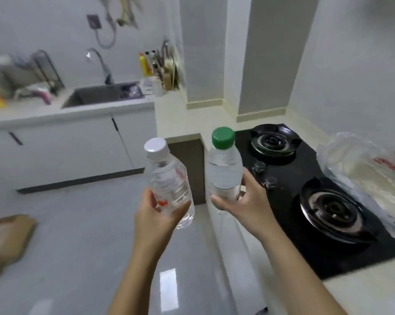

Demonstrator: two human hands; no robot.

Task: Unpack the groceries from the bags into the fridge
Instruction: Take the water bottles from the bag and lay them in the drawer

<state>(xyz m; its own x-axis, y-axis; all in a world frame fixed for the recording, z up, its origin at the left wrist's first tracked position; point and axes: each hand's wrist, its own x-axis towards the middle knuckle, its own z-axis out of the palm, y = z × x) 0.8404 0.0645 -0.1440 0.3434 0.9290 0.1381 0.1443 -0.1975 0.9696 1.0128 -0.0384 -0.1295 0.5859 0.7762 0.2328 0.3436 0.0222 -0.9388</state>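
Note:
My left hand (156,214) grips the lower part of a clear water bottle with a white cap (167,178) and a red label. My right hand (242,201) grips a clear water bottle with a green cap (224,164). Both bottles are upright, side by side in mid-air, over the floor beside the counter's edge. A translucent plastic grocery bag (369,178) with red print lies on the counter at the right, past the stove. The fridge is not in view.
A black two-burner gas stove (305,185) is set into the counter on my right. A sink (98,95) with a tap, a dish rack and bottles stand along the far counter. A brown paper bag (7,239) lies on the glossy floor at the left.

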